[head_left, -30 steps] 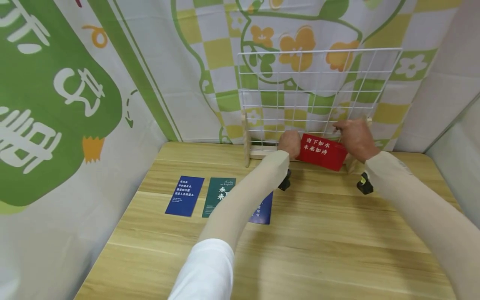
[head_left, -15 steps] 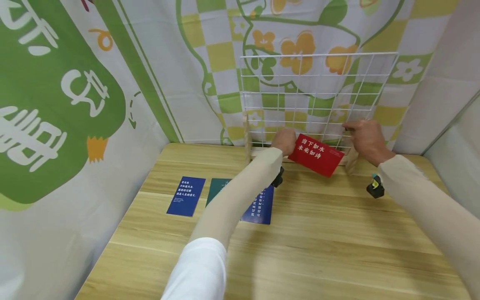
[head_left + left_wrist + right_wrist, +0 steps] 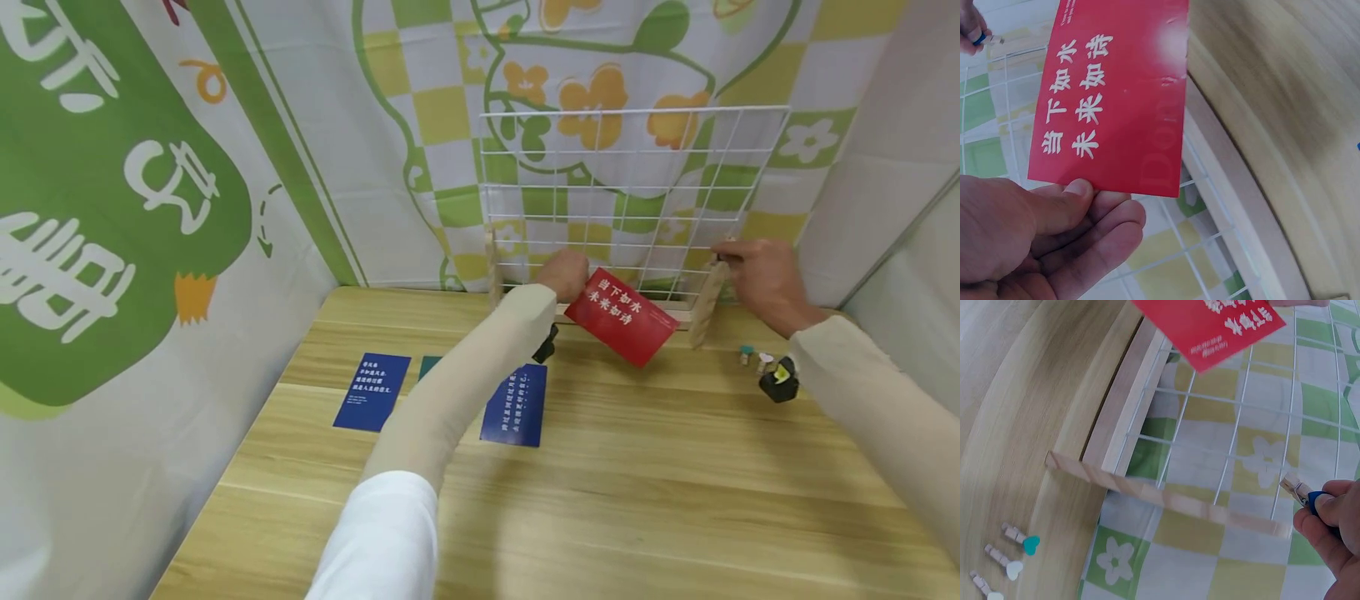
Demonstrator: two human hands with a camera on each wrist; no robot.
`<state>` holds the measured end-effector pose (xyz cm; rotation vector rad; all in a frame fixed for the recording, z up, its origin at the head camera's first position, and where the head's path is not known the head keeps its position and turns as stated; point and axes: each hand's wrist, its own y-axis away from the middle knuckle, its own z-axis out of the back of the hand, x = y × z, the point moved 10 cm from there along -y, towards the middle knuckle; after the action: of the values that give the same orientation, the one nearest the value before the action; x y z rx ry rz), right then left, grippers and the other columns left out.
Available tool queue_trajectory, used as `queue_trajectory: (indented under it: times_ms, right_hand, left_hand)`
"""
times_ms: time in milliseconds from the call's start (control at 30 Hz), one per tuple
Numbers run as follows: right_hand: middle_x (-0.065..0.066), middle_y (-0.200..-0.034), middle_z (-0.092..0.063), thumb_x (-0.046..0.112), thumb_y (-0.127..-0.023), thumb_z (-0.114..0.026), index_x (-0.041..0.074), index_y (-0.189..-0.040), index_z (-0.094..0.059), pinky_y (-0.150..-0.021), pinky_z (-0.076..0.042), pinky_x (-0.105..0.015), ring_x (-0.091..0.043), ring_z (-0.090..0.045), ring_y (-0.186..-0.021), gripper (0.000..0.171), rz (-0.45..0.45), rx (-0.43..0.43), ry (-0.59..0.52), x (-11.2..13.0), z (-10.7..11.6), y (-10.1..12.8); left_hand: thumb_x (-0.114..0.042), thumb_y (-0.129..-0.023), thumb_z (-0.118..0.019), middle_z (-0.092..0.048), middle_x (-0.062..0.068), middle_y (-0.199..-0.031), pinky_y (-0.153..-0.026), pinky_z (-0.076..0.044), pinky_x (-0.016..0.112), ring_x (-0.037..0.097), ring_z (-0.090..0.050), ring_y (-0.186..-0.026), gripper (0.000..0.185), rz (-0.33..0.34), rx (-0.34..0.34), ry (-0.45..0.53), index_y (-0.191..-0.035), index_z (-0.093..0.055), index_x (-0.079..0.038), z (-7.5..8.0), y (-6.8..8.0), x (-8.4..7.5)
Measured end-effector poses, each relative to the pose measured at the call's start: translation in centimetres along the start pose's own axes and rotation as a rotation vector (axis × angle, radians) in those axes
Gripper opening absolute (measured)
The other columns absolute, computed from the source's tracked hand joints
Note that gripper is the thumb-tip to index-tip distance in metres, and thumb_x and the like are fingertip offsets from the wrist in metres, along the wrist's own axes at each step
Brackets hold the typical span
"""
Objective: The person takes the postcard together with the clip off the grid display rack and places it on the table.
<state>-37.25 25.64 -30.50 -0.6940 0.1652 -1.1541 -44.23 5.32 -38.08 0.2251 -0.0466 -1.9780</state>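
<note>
My left hand pinches one end of a red card with white writing, thumb on the printed face in the left wrist view. The card tilts down to the right, in front of the lower part of a white wire grid. At the right post of the grid's wooden stand is my right hand. Between its thumb and finger it holds a small wooden clothespin with a blue piece on it, apart from the card.
Left on the wooden table lie a blue card, a green card mostly hidden by my left arm, and another blue card. Right of the stand lie small clothespins with teal and white heart tops.
My right hand has moved right, away from the card to beside the stand's post. The left hand has shifted slightly left, and the red card tilts more steeply.
</note>
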Motion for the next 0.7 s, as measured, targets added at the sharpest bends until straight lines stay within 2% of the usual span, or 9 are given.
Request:
queue_trajectory:
  times_ms: [133,233,400,467,600,700]
  right_hand:
    - [-0.029,-0.086,-0.070,-0.006,-0.091,-0.056,-0.005,-0.097,-0.075,-0.048,-0.045,-0.043,-0.034,-0.062,-0.053,0.020,-0.008,-0.002,0.003,-0.7,0.7,0.4]
    - [-0.029,-0.086,-0.071,-0.007,-0.090,-0.057,-0.005,-0.099,-0.074,-0.045,-0.033,-0.030,-0.020,-0.050,-0.047,0.020,-0.023,0.021,0.003,-1.4,0.8,0.7]
    - [-0.029,-0.088,-0.070,-0.009,-0.088,-0.055,-0.007,-0.097,-0.074,-0.044,-0.029,-0.028,-0.013,-0.040,-0.042,0.021,0.005,0.030,0.002,-2.2,0.8,1.6]
    - [-0.029,-0.088,-0.070,-0.009,-0.088,-0.055,-0.007,-0.096,-0.074,-0.045,-0.029,-0.029,-0.013,-0.041,-0.042,0.021,0.010,0.040,0.008,-2.4,0.7,2.0]
    - [-0.029,-0.090,-0.070,-0.008,-0.089,-0.056,-0.007,-0.097,-0.074,-0.046,-0.031,-0.029,-0.019,-0.050,-0.045,0.019,0.002,0.081,0.023,-3.1,0.1,2.6]
    - [-0.030,-0.090,-0.070,-0.007,-0.090,-0.056,-0.006,-0.098,-0.074,-0.044,-0.030,-0.028,-0.016,-0.044,-0.042,0.019,-0.005,0.112,0.015,-3.6,-0.3,3.0]
  left_hand:
    - [-0.013,-0.099,-0.056,-0.071,0.004,-0.101,-0.080,-0.053,0.023,0.013,-0.060,-0.086,0.018,-0.033,0.042,-0.035,-0.100,-0.073,-0.007,0.1,0.3,-0.4]
    - [-0.015,-0.098,-0.058,-0.071,0.003,-0.104,-0.081,-0.054,0.023,0.013,-0.062,-0.091,0.017,-0.033,0.088,-0.049,-0.104,-0.072,-0.008,-0.3,0.3,-0.5]
    - [-0.016,-0.098,-0.059,-0.069,0.002,-0.108,-0.083,-0.054,0.022,0.014,-0.063,-0.096,0.017,-0.024,0.132,-0.072,-0.109,-0.070,-0.009,-1.2,0.3,-0.7]
    - [-0.015,-0.098,-0.059,-0.069,0.002,-0.108,-0.082,-0.054,0.022,0.014,-0.063,-0.096,0.017,-0.029,0.145,-0.080,-0.109,-0.070,-0.009,-1.5,0.3,-0.9]
    - [-0.016,-0.099,-0.058,-0.068,0.001,-0.108,-0.085,-0.053,0.023,0.012,-0.062,-0.096,0.016,-0.054,0.170,-0.109,-0.110,-0.069,-0.011,-2.1,0.5,-1.4]
    - [-0.017,-0.099,-0.058,-0.068,0.000,-0.109,-0.086,-0.053,0.023,0.012,-0.063,-0.098,0.016,-0.080,0.193,-0.128,-0.111,-0.068,-0.013,-2.6,0.6,-1.9]
